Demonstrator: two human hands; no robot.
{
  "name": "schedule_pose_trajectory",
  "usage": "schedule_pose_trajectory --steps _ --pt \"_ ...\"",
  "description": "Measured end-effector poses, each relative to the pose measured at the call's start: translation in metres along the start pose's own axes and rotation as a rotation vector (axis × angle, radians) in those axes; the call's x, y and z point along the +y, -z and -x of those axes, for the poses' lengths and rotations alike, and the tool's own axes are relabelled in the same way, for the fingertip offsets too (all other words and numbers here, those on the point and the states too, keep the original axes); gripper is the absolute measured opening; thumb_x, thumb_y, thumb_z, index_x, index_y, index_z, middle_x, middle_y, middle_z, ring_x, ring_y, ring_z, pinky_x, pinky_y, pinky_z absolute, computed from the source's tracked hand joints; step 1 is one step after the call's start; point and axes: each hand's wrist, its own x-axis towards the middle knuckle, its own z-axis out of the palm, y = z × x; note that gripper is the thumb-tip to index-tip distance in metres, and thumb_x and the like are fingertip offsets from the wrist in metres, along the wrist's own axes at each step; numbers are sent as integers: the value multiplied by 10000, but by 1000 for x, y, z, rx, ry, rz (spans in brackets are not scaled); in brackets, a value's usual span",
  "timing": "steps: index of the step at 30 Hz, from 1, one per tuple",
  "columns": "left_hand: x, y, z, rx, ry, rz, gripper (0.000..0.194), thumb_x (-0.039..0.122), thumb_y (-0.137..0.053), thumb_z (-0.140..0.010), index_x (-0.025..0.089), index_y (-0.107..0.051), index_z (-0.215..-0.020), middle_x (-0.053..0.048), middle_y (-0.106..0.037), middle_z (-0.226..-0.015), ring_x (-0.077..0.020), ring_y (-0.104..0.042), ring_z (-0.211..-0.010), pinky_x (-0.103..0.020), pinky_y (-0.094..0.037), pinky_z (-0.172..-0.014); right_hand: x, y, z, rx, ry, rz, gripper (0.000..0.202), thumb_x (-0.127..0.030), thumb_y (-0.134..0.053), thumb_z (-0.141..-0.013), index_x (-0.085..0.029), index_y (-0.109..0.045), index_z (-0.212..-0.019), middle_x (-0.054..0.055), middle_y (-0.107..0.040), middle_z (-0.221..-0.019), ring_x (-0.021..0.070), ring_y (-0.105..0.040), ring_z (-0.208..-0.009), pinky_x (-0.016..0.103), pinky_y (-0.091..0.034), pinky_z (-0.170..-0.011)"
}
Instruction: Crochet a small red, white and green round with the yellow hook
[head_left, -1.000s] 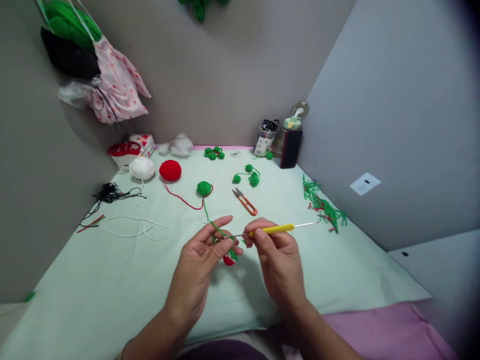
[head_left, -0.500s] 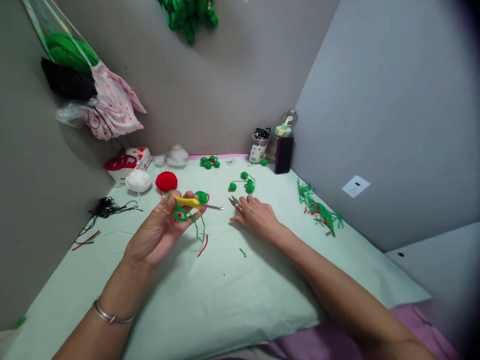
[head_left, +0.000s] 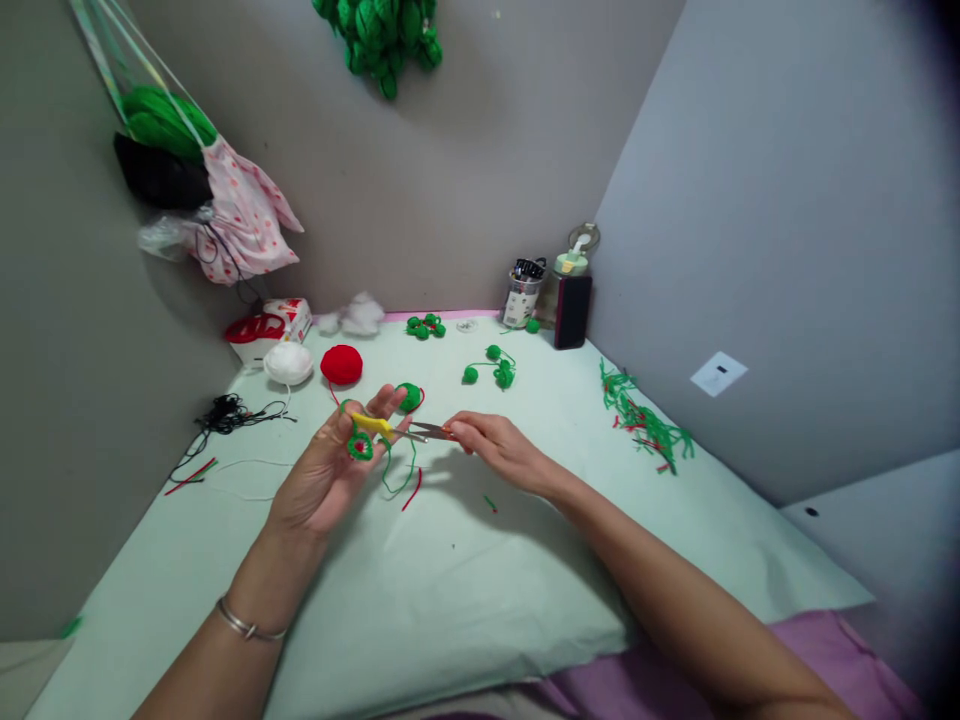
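Observation:
In my left hand (head_left: 322, 465) is a crochet hook (head_left: 373, 424) with a yellow handle, pinched near the thumb, its metal shaft pointing right. A small green crochet piece (head_left: 360, 447) with a red centre hangs by the same fingers, and green yarn trails below it. My right hand (head_left: 499, 447) is closed on a pair of scissors (head_left: 433, 431), whose blades reach left to the hook's tip and the yarn. A green yarn ball (head_left: 409, 397) lies just behind my left fingertips.
Red (head_left: 342, 365) and white yarn balls (head_left: 289, 363) sit at the back left. Green crocheted balls (head_left: 503, 375) lie beyond my hands. Yarn scraps (head_left: 645, 420) are heaped on the right. A pen cup (head_left: 520, 300) and a phone (head_left: 573, 312) stand against the wall.
My right hand has lifted the scissors off the table and brought them left, up to the hook and yarn. My left hand still holds the hook and crochet piece.

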Motion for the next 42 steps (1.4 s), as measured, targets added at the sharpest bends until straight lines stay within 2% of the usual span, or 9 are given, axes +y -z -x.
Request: schedule_pose_trajectory --steps 5,15,19,22,25,26,30,35,42 --pt "0 -5 2 16 -11 -11 243 314 -982 -715 236 -753 -736 -14 -818 -1134 -297 -534 -1458 -529 -303 -1284 -6 -9 0 -44 21 -81 297 -406 -590 -1045 -178 -779 -1035 38 -763 -938 153 -641 -791 253 -457 -718" --pt "-5 -4 1 9 18 -27 280 321 -1000 -684 217 -741 -706 -34 -829 -1131 -295 -604 -1396 -510 -182 -1327 -19 -26 -5 -37 -24 26 251 -400 -675 -1014 -197 -800 -937 21 -751 -812 151 -629 -719 253 -388 -655" --pt "-4 -6 1 19 8 -49 283 346 -999 -683 232 -742 -712 -19 -825 -1091 -255 -668 -1296 -436 -342 -1255 -13 -28 -4 40 -19 117 202 -341 -673 -1021 -200 -792 -940 54 -752 -888 187 -662 -781 286 -418 -701" --pt "-7 -7 1 30 2 -116 321 398 -1008 -652 230 -743 -719 8 -798 -927 -218 -727 -1106 -359 -517 -1067 -6 -25 -1 109 12 153 244 -331 -761 -958 -182 -751 -1151 116 -737 -1055 258 -685 -950 362 -501 -827" --pt "-16 -9 2 34 16 -190 336 370 -1023 -623 198 -751 -720 39 -713 -748 -141 -694 -792 -235 -552 -782 -7 -21 6 226 175 65 669 -431 -800 -916 -202 -535 -1487 146 -688 -1223 278 -655 -1109 438 -534 -967" --pt "-19 -9 2 37 20 -216 319 345 -1019 -636 187 -757 -724 44 -692 -725 -117 -655 -723 -208 -527 -711 -9 -20 9 280 265 -5 702 -461 -771 -936 -221 -485 -1531 128 -691 -1203 259 -659 -1086 430 -548 -960" --pt "-32 -11 5 44 32 -296 242 309 -971 -727 167 -789 -798 16 -719 -811 -97 -613 -763 -168 -477 -712 -18 -21 14 412 498 -169 328 -369 -580 -1070 -244 -663 -1362 69 -730 -1012 192 -679 -904 352 -574 -828" --pt "-33 -12 6 -18 129 -335 403 264 -941 -761 195 -799 -1133 -20 -753 -921 -122 -642 -783 -217 -481 -721 -16 -21 10 471 441 -212 260 -311 -567 -1075 -236 -762 -1229 68 -770 -933 190 -682 -835 347 -573 -762" --pt "-34 -9 4 -105 217 -370 432 207 -886 -800 209 -788 -1220 -40 -758 -935 -169 -665 -865 -274 -468 -795 -14 -14 11 450 244 -444 248 -384 -627 -1037 -240 -807 -1125 61 -751 -954 183 -717 -847 319 -594 -734"
